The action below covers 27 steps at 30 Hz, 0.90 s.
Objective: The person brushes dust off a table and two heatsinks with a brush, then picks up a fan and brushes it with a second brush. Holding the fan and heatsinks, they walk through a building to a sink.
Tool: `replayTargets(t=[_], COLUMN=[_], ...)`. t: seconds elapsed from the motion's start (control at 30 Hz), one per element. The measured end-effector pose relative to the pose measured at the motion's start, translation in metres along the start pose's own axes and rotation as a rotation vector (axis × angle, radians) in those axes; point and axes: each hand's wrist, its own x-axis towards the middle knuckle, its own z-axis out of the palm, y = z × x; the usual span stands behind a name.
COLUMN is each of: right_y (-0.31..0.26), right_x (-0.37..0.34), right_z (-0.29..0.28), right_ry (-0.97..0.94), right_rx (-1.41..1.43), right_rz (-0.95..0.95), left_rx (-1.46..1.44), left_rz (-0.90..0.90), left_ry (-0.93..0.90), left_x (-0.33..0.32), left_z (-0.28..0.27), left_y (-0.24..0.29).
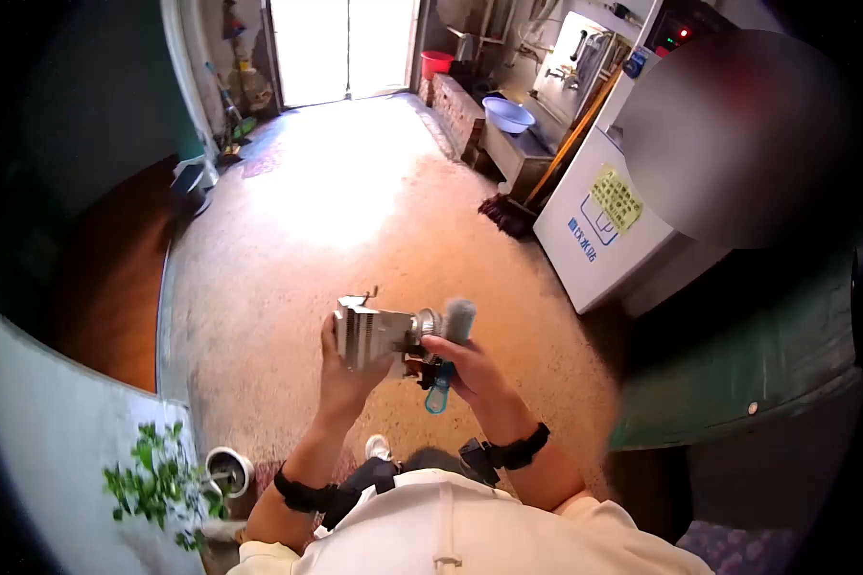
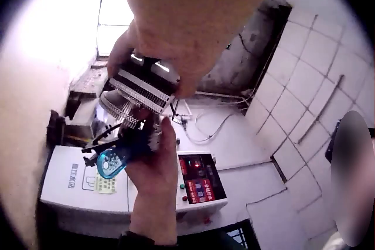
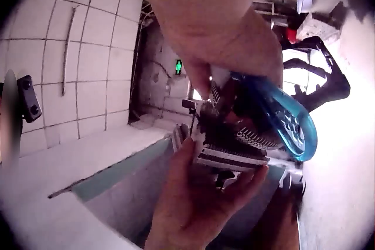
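Note:
My left hand (image 1: 348, 388) grips a boxy silver metal part with ridged fins (image 1: 369, 333), which looks like a heat sink, from its left side and below. In the left wrist view a round finned piece (image 2: 116, 106) sits beside the ridged block. My right hand (image 1: 479, 372) holds a brush with grey bristles (image 1: 460, 321) and a blue loop handle (image 1: 436, 399). The bristles point up, next to the round metal piece. A black frame-like piece (image 3: 335, 80) sticks out near the handle in the right wrist view. My right palm hides part of the brush.
A white water-dispenser cabinet (image 1: 590, 235) stands on the right, with a broom (image 1: 508, 216) leaning by it. Farther back are a lilac basin (image 1: 508, 115) and a red bucket (image 1: 437, 63). A potted plant (image 1: 153, 474) is at lower left. A bright doorway (image 1: 345, 48) lies ahead.

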Motion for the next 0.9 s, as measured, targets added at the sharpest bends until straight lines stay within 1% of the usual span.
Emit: replayTargets(t=[0.07,0.1,0.13,0.2,0.23,0.3,0.37,0.43,0.47,0.5,0.53,0.57,0.6,0.63,0.67,0.77,0.87,0.9], right_y=[-0.025,-0.042,-0.069,-0.103,-0.114,-0.143,-0.179,-0.222,-0.246,-0.267,-0.266,-0.283,-0.296,-0.306,-0.319,-0.364,-0.403,-0.420], right_x=[0.056,0.082,0.108,0.167,0.206,0.279,0.351,0.421,0.458,0.489,0.523,0.557,0.579,0.614,0.648,0.749,0.847,0.878], right_z=[-0.010,-0.018,-0.023,-0.038,-0.048,-0.082,-0.090,-0.099,-0.108,-0.110,-0.083,-0.081,-0.078,-0.085,-0.092,-0.111,-0.140,-0.146], right_ry=[0.129,0.132,0.128,0.155,0.150,0.135,0.151,0.208,0.165,0.181,0.188,0.168,0.148,0.123,0.126,0.137,0.177,0.190], right_rx=[0.038,0.068,0.112,0.155,0.162,0.177,0.151,0.155,0.171,0.152,0.112,0.100,0.077,0.095,0.120,0.117,0.134,0.143], right_rz=[-0.011,-0.044,-0.074,-0.169,-0.179,-0.181,-0.180,-0.123,-0.114,-0.112,-0.112,-0.104,-0.108,-0.134,-0.116,-0.141,-0.180,-0.193], left_rx=[-0.013,-0.002,-0.051,0.051,0.073,0.139,0.171,0.120,0.087,0.067,0.090,0.077,0.055,0.059,0.059,0.050,-0.036,-0.027], left_rz=[-0.043,-0.020,-0.023,0.001,0.028,0.072,0.106,0.041,0.003,-0.060,-0.034,-0.048,-0.052,-0.032,-0.022,-0.008,-0.015,0.024], left_ry=[-0.091,-0.172,-0.236,-0.319,-0.361,-0.366,-0.333,-0.309,-0.298,-0.240,-0.228,-0.216,-0.208,-0.215,-0.212,-0.228,-0.286,-0.283], left_x=[0.079,0.119,0.163,0.247,0.290,0.370,0.442,0.523,0.562,0.596,0.625,0.661,0.684,0.716,0.751,0.862,0.976,1.012], left_z=[0.008,0.017,0.030,0.051,0.056,0.072,0.081,0.102,0.115,0.126,0.096,0.097,0.098,0.100,0.103,0.115,0.137,0.145], left_y=[-0.004,-0.008,-0.015,-0.040,-0.051,-0.082,-0.090,-0.092,-0.091,-0.090,-0.090,-0.090,-0.088,-0.091,-0.100,-0.134,-0.161,-0.171])
